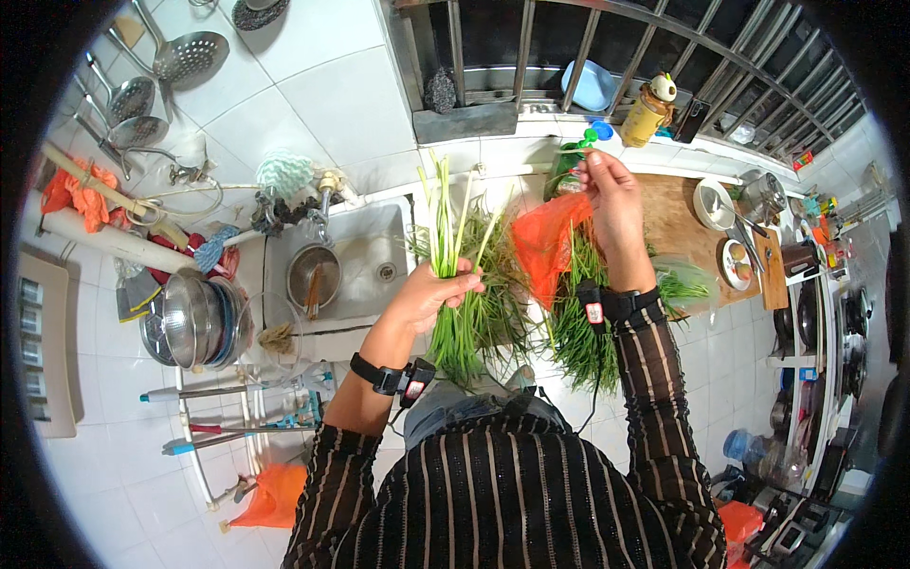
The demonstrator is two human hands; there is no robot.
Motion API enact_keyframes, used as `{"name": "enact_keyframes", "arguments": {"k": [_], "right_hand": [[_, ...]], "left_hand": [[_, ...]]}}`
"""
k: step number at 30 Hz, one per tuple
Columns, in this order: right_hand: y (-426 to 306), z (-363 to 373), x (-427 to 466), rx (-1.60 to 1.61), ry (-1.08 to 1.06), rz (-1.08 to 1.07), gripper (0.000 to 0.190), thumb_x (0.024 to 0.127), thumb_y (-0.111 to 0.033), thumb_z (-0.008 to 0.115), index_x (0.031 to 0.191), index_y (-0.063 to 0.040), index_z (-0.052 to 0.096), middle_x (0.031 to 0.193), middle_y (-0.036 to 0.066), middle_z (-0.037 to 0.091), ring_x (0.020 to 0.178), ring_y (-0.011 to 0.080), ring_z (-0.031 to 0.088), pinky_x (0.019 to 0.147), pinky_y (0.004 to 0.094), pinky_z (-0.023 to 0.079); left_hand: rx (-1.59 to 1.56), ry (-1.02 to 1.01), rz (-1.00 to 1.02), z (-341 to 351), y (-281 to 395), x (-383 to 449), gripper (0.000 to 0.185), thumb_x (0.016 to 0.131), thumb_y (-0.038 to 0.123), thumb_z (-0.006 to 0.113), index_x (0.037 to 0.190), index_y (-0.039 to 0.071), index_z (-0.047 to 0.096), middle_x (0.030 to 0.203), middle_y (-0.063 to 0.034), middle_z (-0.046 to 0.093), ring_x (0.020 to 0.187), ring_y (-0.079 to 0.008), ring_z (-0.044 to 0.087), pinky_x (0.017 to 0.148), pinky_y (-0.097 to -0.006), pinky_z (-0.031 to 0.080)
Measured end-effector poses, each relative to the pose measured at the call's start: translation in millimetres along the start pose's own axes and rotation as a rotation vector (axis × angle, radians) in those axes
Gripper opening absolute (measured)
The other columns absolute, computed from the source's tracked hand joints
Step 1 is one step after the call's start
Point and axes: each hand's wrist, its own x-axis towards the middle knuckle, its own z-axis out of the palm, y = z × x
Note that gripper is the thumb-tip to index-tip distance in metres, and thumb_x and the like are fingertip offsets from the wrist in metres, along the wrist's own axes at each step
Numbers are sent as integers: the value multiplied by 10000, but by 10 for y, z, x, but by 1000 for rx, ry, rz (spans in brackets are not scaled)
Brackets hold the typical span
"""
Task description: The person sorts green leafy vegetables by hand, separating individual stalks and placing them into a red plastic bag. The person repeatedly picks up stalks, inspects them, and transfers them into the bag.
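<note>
My left hand is closed around a bunch of garlic chives. Their pale stems point up and away from me, and the green leaves hang below the fist. Raised to the right, my right hand pinches a thin pale strip, apparently a bit of chive. A heap of loose, partly withered green leaves lies beside the held bunch. Under my right forearm is another pile of chives, next to a red-orange plastic bag.
To the left is a sink with a metal bowl in it. On the right, a wooden board carries a white bowl. Behind stand a green bottle and a yellow drink bottle by the barred window.
</note>
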Motion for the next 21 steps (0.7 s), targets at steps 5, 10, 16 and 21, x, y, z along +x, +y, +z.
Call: {"name": "enact_keyframes", "arguments": {"k": [5,10,16,21], "right_hand": [[454,-165,-208,-554,-413,209,237,885,-224,573,992,-20,629,880,30,636,737,99,555,658,254,455],[812,278,-777,-510,-408,164,257,817,-190,648,1005,-16,625,856,89,651,733,137,592,662,281,478],[676,443,-799,-385,-409,243,123,788,-73,672,898,-20,660,779,-6,634,693,54,537,625,212,442],[584,196,-463,-402,-224,3,69,804,-62,644,850,-16,668,726,-24,610,658,35,498,597,192,411]], "left_hand": [[68,103,66,-42,-12,-18,185,767,77,696,823,67,520,687,1,504,531,-59,387,476,-201,299],[119,128,72,-17,-67,45,178,748,92,719,805,52,555,651,27,496,518,-49,400,453,-199,293],[159,122,31,-60,-99,32,167,751,66,707,845,13,580,662,4,526,520,-52,414,451,-206,309],[195,122,-27,-133,-97,-103,148,762,61,694,819,8,568,665,-2,511,524,-68,399,469,-213,310]]}}
